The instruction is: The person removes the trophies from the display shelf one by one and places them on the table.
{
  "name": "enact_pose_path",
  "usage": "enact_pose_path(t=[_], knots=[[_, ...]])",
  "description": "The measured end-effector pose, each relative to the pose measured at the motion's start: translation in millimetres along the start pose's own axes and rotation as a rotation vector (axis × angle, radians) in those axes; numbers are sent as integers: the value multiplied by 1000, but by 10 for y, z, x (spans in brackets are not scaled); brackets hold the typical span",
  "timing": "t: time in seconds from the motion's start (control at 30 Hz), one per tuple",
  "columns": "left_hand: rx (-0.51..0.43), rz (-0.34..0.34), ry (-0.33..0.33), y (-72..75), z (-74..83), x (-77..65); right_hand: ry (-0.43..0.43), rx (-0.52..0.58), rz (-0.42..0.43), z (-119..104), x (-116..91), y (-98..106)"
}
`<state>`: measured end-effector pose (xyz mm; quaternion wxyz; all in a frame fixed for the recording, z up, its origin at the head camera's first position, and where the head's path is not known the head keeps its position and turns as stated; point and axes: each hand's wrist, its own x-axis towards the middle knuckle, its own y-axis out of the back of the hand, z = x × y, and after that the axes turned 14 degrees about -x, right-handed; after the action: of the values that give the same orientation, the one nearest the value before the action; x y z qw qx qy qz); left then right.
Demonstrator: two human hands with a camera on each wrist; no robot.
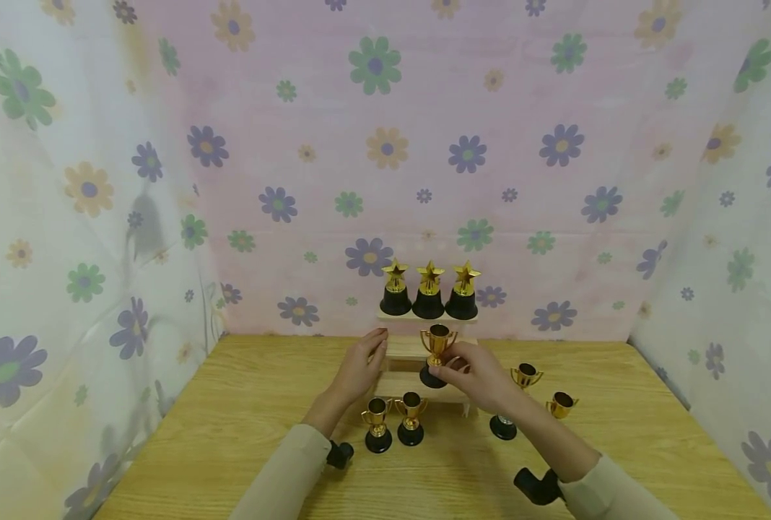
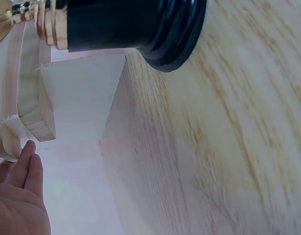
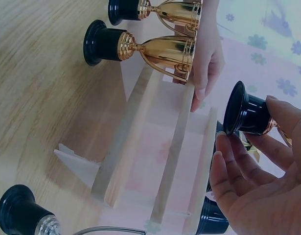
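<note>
In the head view, my right hand (image 1: 483, 377) pinches a small gold trophy cup (image 1: 437, 341) with a black base, above the lower tiers of a wooden stepped stand (image 1: 406, 348). The right wrist view shows thumb and fingers at the stem and black base (image 3: 245, 110). My left hand (image 1: 361, 366) is at the stand's left side, fingers extended together, fingertips (image 2: 29, 147) right at the tier edges. Three gold star trophies (image 1: 429, 280) stand side by side on the top tier. Two gold cups (image 1: 377, 415) (image 1: 411, 412) stand on the table in front of the stand.
Right of the stand, more trophy cups (image 1: 526, 374) (image 1: 561, 404) stand on the wooden table (image 1: 268, 404), partly hidden by my right forearm. Black devices (image 1: 341, 455) (image 1: 536, 486) sit at both wrists. Flowered cloth (image 1: 307, 217) hangs behind and on both sides.
</note>
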<state>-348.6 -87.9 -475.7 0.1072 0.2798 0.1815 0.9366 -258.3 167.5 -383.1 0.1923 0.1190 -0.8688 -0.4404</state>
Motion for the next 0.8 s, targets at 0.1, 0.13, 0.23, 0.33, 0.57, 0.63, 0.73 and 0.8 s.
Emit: enact_pose_path(t=[0.1,0.13,0.23,0.33,0.57,0.63,0.73,0.8], knots=[[7,3,-4,-1,-2,0,-5,6,-15,-16,-25,-5],[9,4,-4,-1,0,1,-7,6,-19,-21,-32,-8],[14,8,-3,-3,-3,4,-10,-2,-23,-36,-55,-20],[6,6,4,1,6,4,-8,-16,-22,-49,-80,-40],[-8,-7,15,4,8,-8,18,7,-36,-69,-146,-84],[-15,-10,26,4,0,-8,31,19,-39,-75,-161,-97],[-24,-13,32,4,-2,-7,52,30,-45,-87,-183,-118],[-22,-15,30,5,-1,-5,63,41,-55,-101,-197,-127]])
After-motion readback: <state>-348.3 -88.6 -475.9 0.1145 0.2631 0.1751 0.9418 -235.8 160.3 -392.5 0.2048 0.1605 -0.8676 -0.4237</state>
